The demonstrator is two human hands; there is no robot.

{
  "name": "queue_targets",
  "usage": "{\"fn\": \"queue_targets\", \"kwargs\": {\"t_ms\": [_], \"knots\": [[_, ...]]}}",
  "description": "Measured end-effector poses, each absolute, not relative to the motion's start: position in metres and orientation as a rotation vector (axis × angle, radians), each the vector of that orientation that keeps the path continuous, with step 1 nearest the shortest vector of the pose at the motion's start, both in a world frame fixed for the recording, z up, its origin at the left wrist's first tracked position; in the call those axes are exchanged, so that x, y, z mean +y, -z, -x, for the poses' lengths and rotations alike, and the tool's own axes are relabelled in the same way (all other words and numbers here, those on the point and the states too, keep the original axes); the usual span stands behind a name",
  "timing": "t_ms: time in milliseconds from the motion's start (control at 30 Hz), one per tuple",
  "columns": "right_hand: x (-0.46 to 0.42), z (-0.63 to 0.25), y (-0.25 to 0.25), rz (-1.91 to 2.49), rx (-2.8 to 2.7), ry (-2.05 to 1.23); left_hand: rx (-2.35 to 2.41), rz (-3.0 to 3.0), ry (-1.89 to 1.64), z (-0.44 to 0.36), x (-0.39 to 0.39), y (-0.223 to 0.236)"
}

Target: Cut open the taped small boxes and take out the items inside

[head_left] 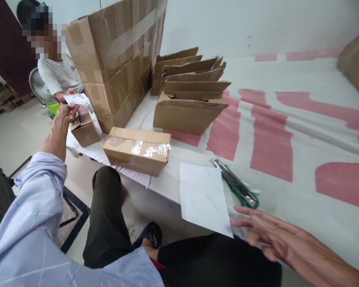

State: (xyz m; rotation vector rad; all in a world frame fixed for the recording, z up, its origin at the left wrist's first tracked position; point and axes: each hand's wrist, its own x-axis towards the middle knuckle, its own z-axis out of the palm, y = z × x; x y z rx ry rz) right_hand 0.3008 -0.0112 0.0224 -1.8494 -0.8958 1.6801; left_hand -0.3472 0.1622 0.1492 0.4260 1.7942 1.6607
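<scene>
At the table's left end, my left hand point(68, 114) has its fingers closed on a white printed sheet point(88, 104), which stands beside and partly over a small cardboard box point(85, 134). My right hand point(267, 233) is at the lower right, fingers spread, with nothing in it. Its fingertips are close to a blank white sheet of paper point(203, 195) lying at the table's front edge; whether they touch it I cannot tell. Just beyond those fingers lies a green box cutter point(237, 185). A taped long cardboard box point(137, 147) rests between my two hands.
Taped cartons point(119, 56) are stacked at the back left. Several open, folded cardboard boxes point(191, 91) stand in a row beside them. A co-worker point(55, 73) sits beyond the stack, a hand near the printed sheet. Red-and-white cloth point(272, 139) covers the table.
</scene>
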Motion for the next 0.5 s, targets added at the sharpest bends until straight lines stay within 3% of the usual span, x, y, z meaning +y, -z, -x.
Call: {"fn": "queue_targets", "kwargs": {"t_ms": [500], "knots": [[-0.01, -0.311, -0.012, 1.902, -0.664, -1.733, 1.592, -0.168, -1.792, 0.346, 0.175, -0.154]]}}
